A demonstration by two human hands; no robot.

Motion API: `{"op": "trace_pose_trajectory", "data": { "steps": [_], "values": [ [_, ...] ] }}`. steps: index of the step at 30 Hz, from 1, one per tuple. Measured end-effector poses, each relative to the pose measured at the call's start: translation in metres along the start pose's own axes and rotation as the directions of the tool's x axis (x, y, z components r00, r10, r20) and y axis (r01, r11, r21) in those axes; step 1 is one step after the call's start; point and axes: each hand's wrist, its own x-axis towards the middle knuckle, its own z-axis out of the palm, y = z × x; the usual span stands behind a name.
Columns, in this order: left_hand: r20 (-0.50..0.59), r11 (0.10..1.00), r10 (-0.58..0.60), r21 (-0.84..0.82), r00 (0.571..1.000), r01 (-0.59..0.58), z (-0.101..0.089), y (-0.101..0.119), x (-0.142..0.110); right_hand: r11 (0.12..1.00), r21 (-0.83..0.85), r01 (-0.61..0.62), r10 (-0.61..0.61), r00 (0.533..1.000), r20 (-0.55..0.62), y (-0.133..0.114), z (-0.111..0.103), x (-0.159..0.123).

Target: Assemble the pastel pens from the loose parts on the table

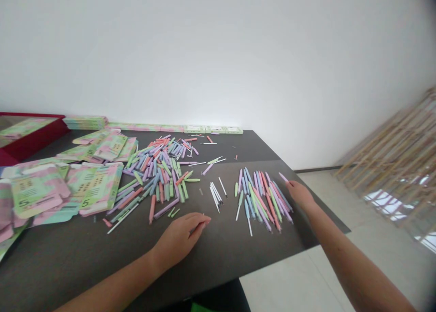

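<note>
My right hand [299, 193] is closed on a light purple pen [283, 177], whose tip sticks out to the left past the fingers. Just left of that hand lies a spread group of pastel pens [262, 196] in purple, blue, pink and green. My left hand [182, 235] rests low over the dark table with thumb and fingers pinched together; what they hold, if anything, is too small to make out. Beyond its fingertips lie several thin white pen refills [214, 197]. A large heap of pastel pen parts [163, 164] covers the table's middle.
Flattened printed cartons [98, 187] overlap on the left, near a red box [37, 137]. A row of small pastel boxes [146, 127] lines the wall [218, 53]. The dark table [218, 262] ends just beyond my right hand. Bamboo-like poles [398, 144] stand at right.
</note>
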Motion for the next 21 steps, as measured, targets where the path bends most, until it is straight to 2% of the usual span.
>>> {"op": "trace_pose_trajectory", "data": {
  "steps": [3,6,10,15,21],
  "values": [
    [-0.002,1.000,-0.005,-0.005,1.000,0.005,0.007,-0.010,0.000,0.995,-0.095,-0.030,0.034,0.999,0.033,0.008,0.014,0.005],
    [-0.012,1.000,-0.007,-0.008,1.000,0.007,0.008,-0.015,0.000,0.986,-0.165,-0.036,0.045,0.998,0.049,0.005,0.026,0.009],
    [-0.019,1.000,-0.008,-0.015,1.000,0.008,0.008,-0.016,-0.001,0.977,-0.211,-0.024,0.039,0.997,0.063,-0.001,0.032,0.017],
    [-0.005,1.000,-0.021,-0.005,1.000,0.021,0.006,-0.016,-0.002,0.983,-0.183,-0.019,0.035,0.996,0.086,0.005,0.030,0.025],
    [0.002,1.000,-0.027,-0.008,1.000,0.027,0.007,-0.018,-0.002,0.998,-0.064,-0.008,0.014,0.996,0.091,0.026,0.027,0.033]
  ]
}}
